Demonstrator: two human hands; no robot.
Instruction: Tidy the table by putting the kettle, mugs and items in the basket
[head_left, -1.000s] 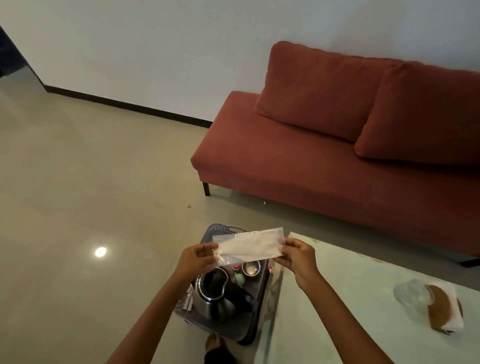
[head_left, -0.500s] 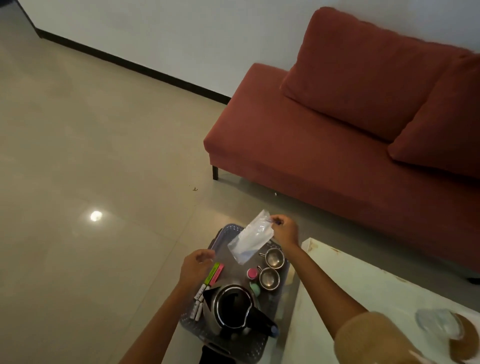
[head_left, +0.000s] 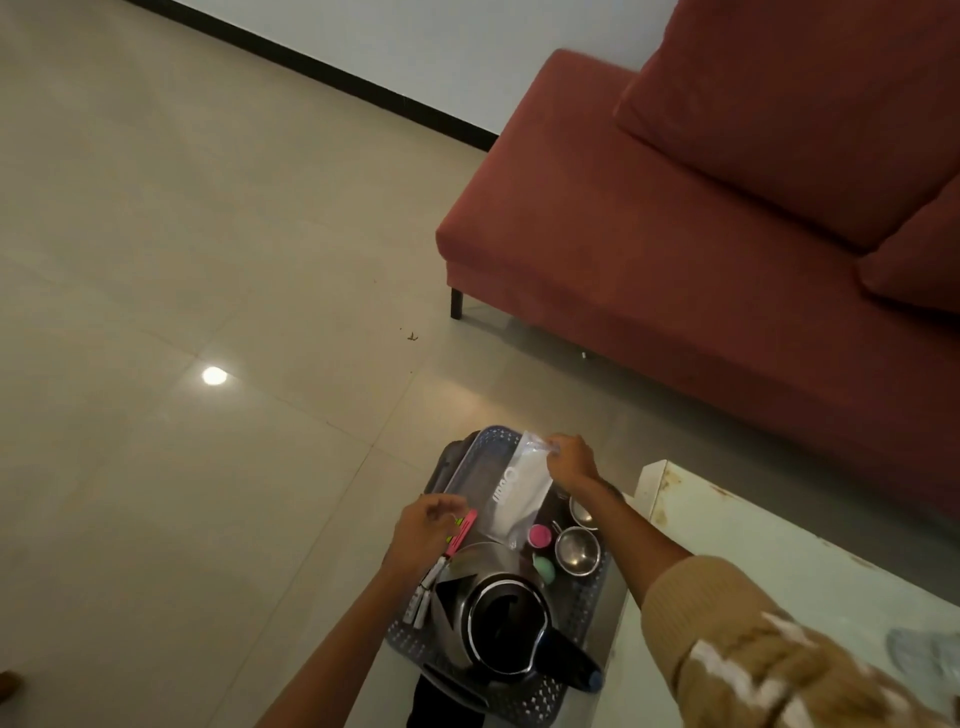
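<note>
Clear plastic pouch (head_left: 519, 493) hangs over the far end of the grey perforated basket (head_left: 488, 434), pinched at its top corner by the right hand (head_left: 571, 462), seemingly to drop in beside the steel kettle (head_left: 498, 618), while the left hand (head_left: 423, 535) hovers loosely curled, empty.

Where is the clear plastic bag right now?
Low in the head view, the right hand pinches the plastic bag over the basket's far end, beyond the kettle.

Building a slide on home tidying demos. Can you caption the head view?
Right hand pinches a clear bag over the basket holding the kettle and two mugs; left hand hovers open.
</note>
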